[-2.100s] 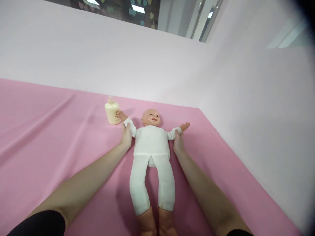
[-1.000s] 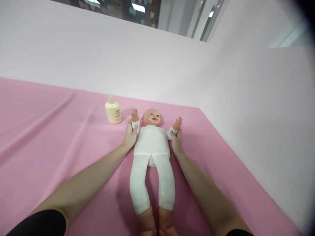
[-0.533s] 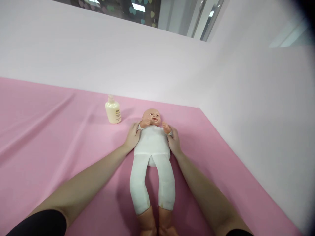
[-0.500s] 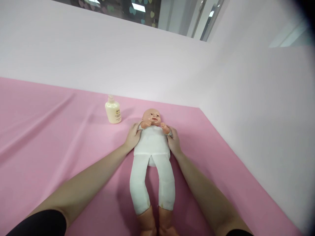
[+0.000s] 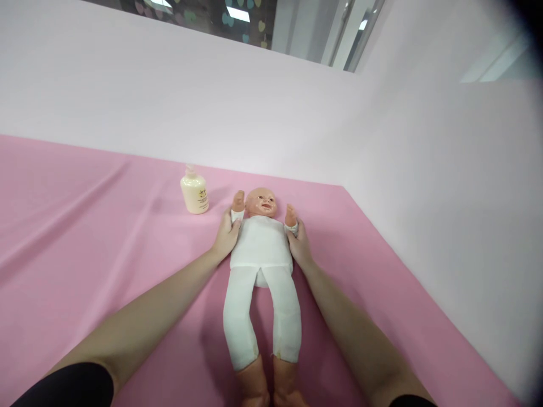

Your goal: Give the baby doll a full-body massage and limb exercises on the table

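Observation:
A baby doll (image 5: 261, 243) in a white top and trousers lies on its back, head away from me and bare feet toward me. My left hand (image 5: 227, 233) is closed around the doll's arm on the left, thumb across the white sleeve. Around the other arm, on the right, my right hand (image 5: 300, 242) is closed in the same way, partly hidden behind the sleeve. Both doll hands point up and outward, one on each side of its head. A cream pump bottle (image 5: 195, 192) stands upright to the left of the doll's head, apart from my left hand.
Under the doll is a pink cover (image 5: 161, 316) with creases on the left. A white wall (image 5: 203, 96) rises behind, and another white panel (image 5: 445, 186) borders the right side. Above the back wall, glass (image 5: 250, 34) shows heart decorations and lights.
The doll's forearms have swung outward and up, from over its chest to beside its head. My hands have turned slightly with them. The bottle has stayed where it was.

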